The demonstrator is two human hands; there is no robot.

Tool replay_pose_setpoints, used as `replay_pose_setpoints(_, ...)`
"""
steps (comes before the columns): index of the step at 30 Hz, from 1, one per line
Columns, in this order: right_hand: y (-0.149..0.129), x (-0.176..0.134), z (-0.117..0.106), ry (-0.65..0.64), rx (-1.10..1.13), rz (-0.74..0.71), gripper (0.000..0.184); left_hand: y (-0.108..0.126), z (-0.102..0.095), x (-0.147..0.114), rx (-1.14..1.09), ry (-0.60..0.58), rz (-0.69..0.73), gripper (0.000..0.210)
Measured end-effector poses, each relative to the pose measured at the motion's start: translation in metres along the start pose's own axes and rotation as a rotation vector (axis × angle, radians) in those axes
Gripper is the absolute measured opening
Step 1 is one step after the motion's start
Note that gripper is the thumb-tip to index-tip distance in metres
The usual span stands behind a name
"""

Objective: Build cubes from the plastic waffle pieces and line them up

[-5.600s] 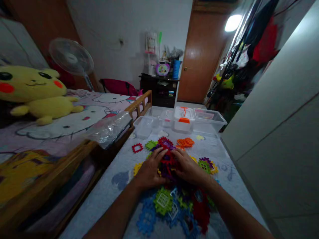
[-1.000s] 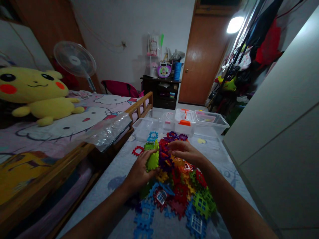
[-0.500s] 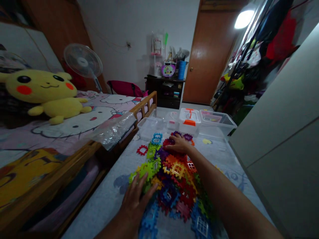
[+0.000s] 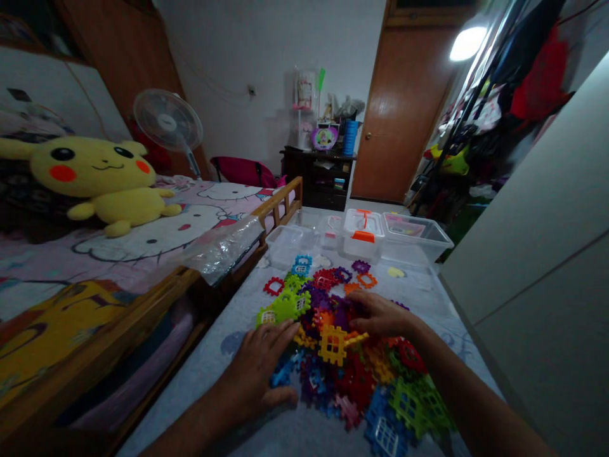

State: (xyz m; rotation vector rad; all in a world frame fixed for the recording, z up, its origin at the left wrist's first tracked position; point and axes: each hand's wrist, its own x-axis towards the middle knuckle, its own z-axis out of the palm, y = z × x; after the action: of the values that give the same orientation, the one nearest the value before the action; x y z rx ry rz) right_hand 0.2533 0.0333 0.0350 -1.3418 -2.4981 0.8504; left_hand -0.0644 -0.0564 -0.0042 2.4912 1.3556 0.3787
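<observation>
Interlocking plastic building pieces with toothed edges lie in a many-coloured heap on a pale blue cloth. My left hand [image 4: 267, 362] rests at the heap's left side, fingers stretched out beside the lime-green pieces [image 4: 285, 308] and its thumb apart. My right hand [image 4: 383, 315] reaches into the middle from the right. Its fingers and thumb are apart over purple pieces [image 4: 339, 312], with the fingertips partly hidden among them. Just below it is a yellow window piece [image 4: 332, 346]. Green window pieces [image 4: 419, 403] and a blue one [image 4: 386, 426] lie nearest me on the right.
Clear plastic bins [image 4: 413, 235], and a lidded box with orange clips [image 4: 363, 231], line the far edge. A wooden bed rail [image 4: 190, 285] runs along the left, with a yellow plush toy [image 4: 102, 178] beyond it. A white cabinet [image 4: 537, 254] stands at right.
My right hand has come back toward me and right from the heap's far end, leaving red, purple and orange pieces there uncovered. Pieces in the middle have shifted. My left hand's fingers have moved slightly farther forward.
</observation>
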Motion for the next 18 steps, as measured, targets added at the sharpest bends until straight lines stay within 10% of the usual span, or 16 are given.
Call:
replay_pose_setpoints(3,0.002,-0.008,-0.007,0.002,0.141,-0.049,0.034,-0.005,-0.027,0.017,-0.121,-0.010,0.050,0.104)
replay_pose_setpoints(7,0.013,0.017,-0.021,0.228,-0.028,0.193,0.030,-0.014,-0.049,0.061,-0.183,0.170,-0.009,0.050)
replay_pose_setpoints(18,0.038,0.087,0.007,0.255,-0.215,0.472,0.054,-0.011,-0.019,0.199,0.319,0.044,-0.072,0.046)
